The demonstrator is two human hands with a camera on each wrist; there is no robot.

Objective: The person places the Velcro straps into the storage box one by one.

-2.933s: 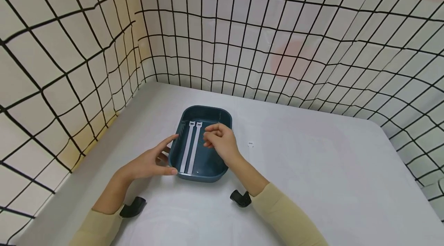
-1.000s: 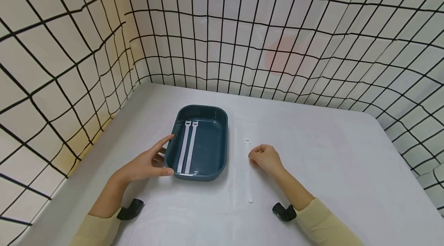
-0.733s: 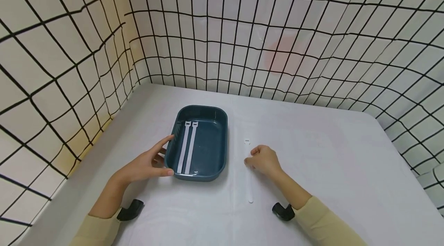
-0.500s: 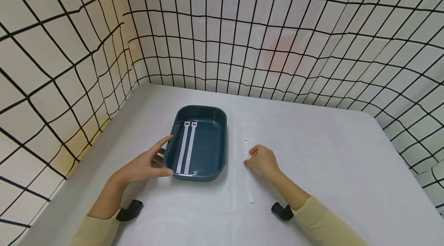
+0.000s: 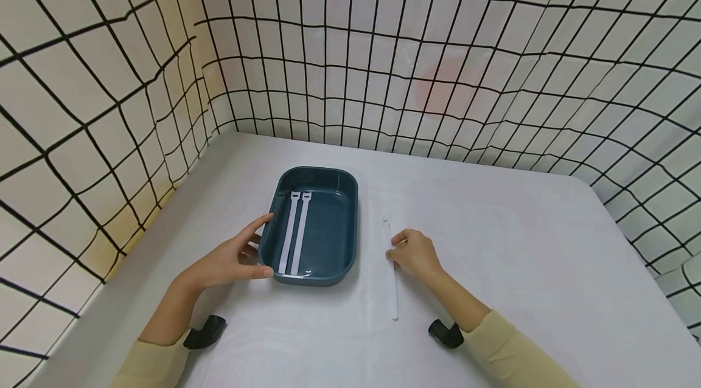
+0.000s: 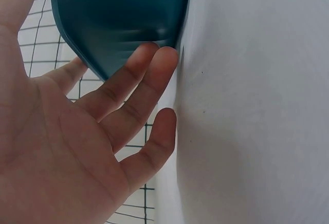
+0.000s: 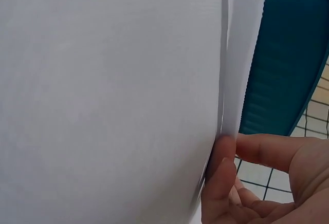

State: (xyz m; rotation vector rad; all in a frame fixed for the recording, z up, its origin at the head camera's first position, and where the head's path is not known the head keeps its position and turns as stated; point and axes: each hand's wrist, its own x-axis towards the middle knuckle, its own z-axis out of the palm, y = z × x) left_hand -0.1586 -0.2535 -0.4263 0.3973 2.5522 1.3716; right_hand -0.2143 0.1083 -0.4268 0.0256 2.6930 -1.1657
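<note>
Two white slotted cable straps (image 5: 300,233) lie side by side along the left of a dark blue tray (image 5: 353,236). My left hand (image 5: 229,260) is at the tray's left side, index fingertip and thumb at its rim; in the left wrist view its fingers stretch along the tray's outer wall (image 6: 118,13). My right hand (image 5: 417,254) pinches a third white cable strap (image 5: 395,291) near its middle, right of the tray. In the right wrist view this strap (image 7: 244,54) stands tilted on edge between thumb and fingers, with its serrated-looking edge toward the tray.
The tray stands on a white-covered table (image 5: 520,254). Black grid netting (image 5: 378,59) rises behind the table and along its left and right sides. A black wrist camera (image 5: 205,332) sits at the left sleeve and another wrist camera (image 5: 446,334) at the right.
My right hand has moved from over the tray to the strap on the table at right and pinched it; the strap has turned from flat to on edge. My left hand stays at the tray.
</note>
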